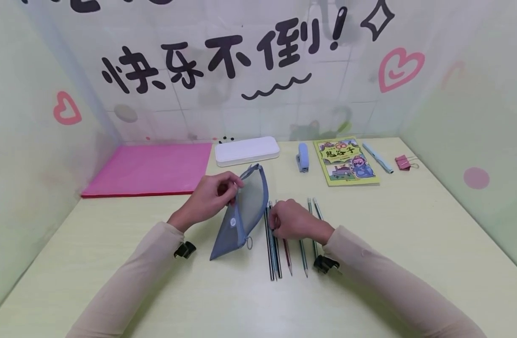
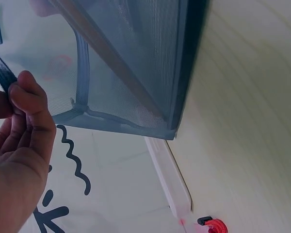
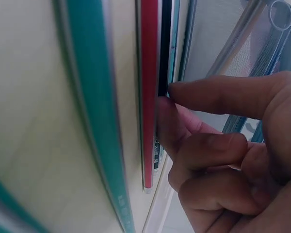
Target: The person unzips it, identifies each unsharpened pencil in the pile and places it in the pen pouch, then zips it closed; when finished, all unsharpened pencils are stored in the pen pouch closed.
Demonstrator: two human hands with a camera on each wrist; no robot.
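Observation:
A grey-blue mesh zip pouch (image 1: 229, 238) stands tilted on the table, its mouth spread. My left hand (image 1: 212, 195) pinches the upper edge of it; in the left wrist view the thumb and index finger grip a dark blue band (image 2: 1, 68). A pale straight strip (image 2: 111, 58) shows through the mesh, its kind unclear. Right of the pouch, several pencils lie side by side. In the right wrist view my right hand (image 3: 223, 145) pinches a black pencil (image 3: 165, 48) beside a red pencil (image 3: 149, 87). Green pencils (image 1: 304, 259) lie partly under the right forearm.
Along the back are a pink folder (image 1: 150, 169), a white case (image 1: 247, 151), a blue stapler (image 1: 302, 157), a yellow comic book (image 1: 346, 161), a light blue pen (image 1: 377, 157) and a pink binder clip (image 1: 403, 163). Walls enclose the table's back and sides.

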